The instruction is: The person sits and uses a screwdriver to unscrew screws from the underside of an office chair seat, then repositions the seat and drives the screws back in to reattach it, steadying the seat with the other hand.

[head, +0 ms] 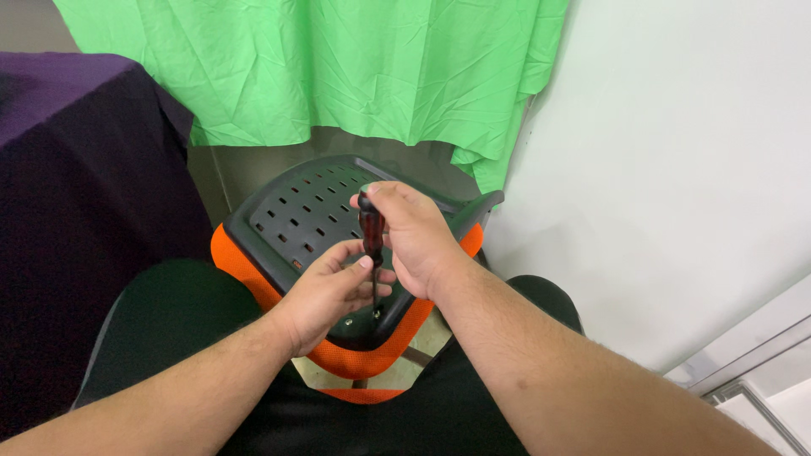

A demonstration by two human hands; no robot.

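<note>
- Nearest the camera are the person's two bare forearms, coming in from the bottom edge over black-clad knees and meeting above the chair part (304,215), which I take as the landmark for everything else.
- The left hand (325,291) sits at the near end of the chair part, just above its orange edge. Its thumb and fingertips are pinched together around the lower shaft of the screwdriver (372,245), seemingly to steady the tip and keep it from wandering.
- The right hand (416,241) is just right of and above the left, over the chair part's near right side. It is wrapped closed around the screwdriver's dark red-and-black handle, thumb near the top, a grip that suits pressing down and twisting.
- The screwdriver stands almost upright, its long axis near vertical. The handle is up toward the camera and the thin metal tip points down into a small screw spot (375,314) on the near end of the chair part.
- The chair part is a grey perforated plastic shell with orange mesh under it. It rests across the lap, likely to bring the fastener within easy reach.
- Beyond it hangs a green cloth (338,67). A purple-draped surface (76,169) stands to its left and a white wall (676,169) to its right.
</note>
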